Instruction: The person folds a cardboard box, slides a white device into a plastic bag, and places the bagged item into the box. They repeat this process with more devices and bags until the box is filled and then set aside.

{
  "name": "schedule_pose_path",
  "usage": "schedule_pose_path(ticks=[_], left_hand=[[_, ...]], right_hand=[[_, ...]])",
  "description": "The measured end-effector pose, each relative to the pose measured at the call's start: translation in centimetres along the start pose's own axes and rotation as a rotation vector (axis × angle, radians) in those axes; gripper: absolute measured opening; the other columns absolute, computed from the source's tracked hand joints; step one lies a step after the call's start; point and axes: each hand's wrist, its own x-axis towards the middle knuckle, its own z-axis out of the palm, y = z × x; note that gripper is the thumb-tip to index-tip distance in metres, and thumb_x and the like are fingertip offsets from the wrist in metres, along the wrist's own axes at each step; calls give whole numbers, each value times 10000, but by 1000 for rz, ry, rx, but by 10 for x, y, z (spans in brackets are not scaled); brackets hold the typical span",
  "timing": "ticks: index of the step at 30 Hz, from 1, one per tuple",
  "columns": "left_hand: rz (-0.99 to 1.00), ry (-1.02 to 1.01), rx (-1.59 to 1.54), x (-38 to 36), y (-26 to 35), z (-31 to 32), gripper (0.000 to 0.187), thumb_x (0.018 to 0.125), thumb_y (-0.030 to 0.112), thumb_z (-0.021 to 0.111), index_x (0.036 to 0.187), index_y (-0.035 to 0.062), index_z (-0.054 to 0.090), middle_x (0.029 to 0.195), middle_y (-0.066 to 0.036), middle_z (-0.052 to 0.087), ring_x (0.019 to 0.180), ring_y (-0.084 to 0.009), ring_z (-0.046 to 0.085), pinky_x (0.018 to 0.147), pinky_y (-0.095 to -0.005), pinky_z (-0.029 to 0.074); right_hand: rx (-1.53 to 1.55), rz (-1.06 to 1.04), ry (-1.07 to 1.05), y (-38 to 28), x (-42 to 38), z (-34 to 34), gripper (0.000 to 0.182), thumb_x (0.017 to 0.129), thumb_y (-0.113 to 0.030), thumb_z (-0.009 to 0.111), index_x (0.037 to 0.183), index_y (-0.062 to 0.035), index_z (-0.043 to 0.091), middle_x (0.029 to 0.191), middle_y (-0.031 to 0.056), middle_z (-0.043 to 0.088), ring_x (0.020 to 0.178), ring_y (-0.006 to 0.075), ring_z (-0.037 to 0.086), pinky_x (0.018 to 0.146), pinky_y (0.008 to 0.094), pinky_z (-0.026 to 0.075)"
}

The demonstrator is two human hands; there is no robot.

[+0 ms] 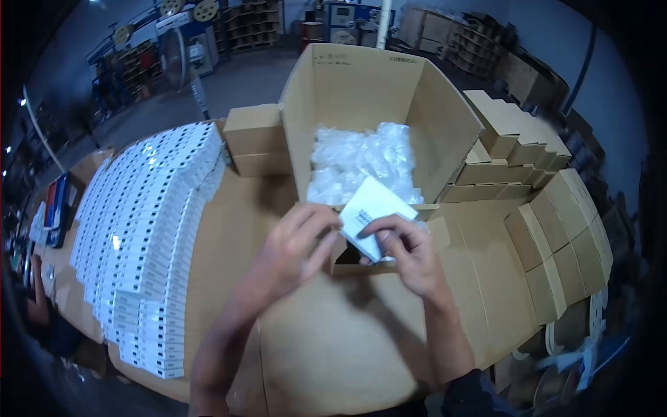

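My right hand point(411, 256) grips a flat white square point(379, 208) with small dark print, perhaps a folded leaflet or a packet. Its thumb and forefinger press on the lower part. My left hand point(295, 242) is at the square's left corner, fingers curled and the thumb close to the fingertips; whatever they pinch is hidden. Below both hands is a small open cardboard box point(368, 269) with a dark inside. Just beyond them stands a large open carton point(361, 87) holding many clear plastic bags point(365, 156).
Rows of stacked white boxes point(149, 229) cover the left of the cardboard-topped table point(319, 347). Brown boxes point(257, 135) stand left of the large carton; more brown boxes point(566, 233) are stacked at right. Another person's arm point(38, 288) shows at far left.
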Motion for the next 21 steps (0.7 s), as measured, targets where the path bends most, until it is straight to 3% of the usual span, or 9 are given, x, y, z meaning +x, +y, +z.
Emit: schedule_pose_path(ticks=[1,3,4,7,8,12,15,16,21], left_hand=[[20,-41,22,24,-17,13,295,832,16,764,1104,62,660,1145,-110,651,1078,-314,652,908,-409,559],[172,-71,240,75,-49,43,277,836,27,747,1096,63,657,1111,-102,649,1047,-315,640,919,-424,542],[237,-60,284,100,-68,63,286,823,35,753,1090,67,655,1098,-104,648,1043,-314,639,922,-433,535],[384,-99,432,154,-106,113,262,810,46,758,1055,71,668,1078,-102,662,1045,-313,640,910,-447,532],[426,-122,486,167,-116,124,246,809,48,757,1041,72,676,1074,-101,669,1047,-312,642,902,-450,534],[283,-243,319,192,-129,137,105,848,63,738,939,14,718,970,-134,718,969,-340,671,846,-444,541],[210,-73,-27,193,-118,126,145,884,72,726,992,-25,713,935,-182,719,872,-374,682,778,-425,535],[230,11,-53,194,-112,120,162,895,75,734,992,-54,710,888,-215,713,791,-376,689,713,-410,525],[105,185,120,202,-110,97,168,856,98,790,904,-52,729,810,-224,698,709,-338,686,671,-399,526]], right_hand=[[-118,-37,53,-2,9,-22,181,1033,-35,531,1096,-2,698,879,65,674,876,145,680,714,291,552],[-767,-201,202,-20,28,-53,185,980,-30,569,1088,-30,720,797,92,672,907,197,683,793,326,529],[-744,-35,257,-24,34,-61,210,946,-63,613,1117,-72,734,951,172,694,979,288,664,886,382,502],[-835,-193,279,-15,65,-86,237,937,-90,635,1149,-94,739,1144,228,664,1085,349,636,939,428,499],[-858,-171,259,-8,76,-93,306,898,-155,718,1190,-69,731,1309,264,593,1198,414,594,1031,475,472],[-1075,-115,243,25,119,-102,569,767,-247,872,1231,31,696,1390,322,546,1331,474,513,1109,496,441],[-1064,-216,331,49,144,-108,484,798,-220,847,1188,34,715,1370,341,546,1260,502,554,1073,513,462],[-967,-232,355,51,151,-109,359,851,-192,799,1113,45,736,1316,333,581,1161,494,609,1040,516,474],[-848,-150,343,42,156,-111,319,925,-231,714,1060,57,744,1155,309,664,1097,458,640,1019,498,477]])
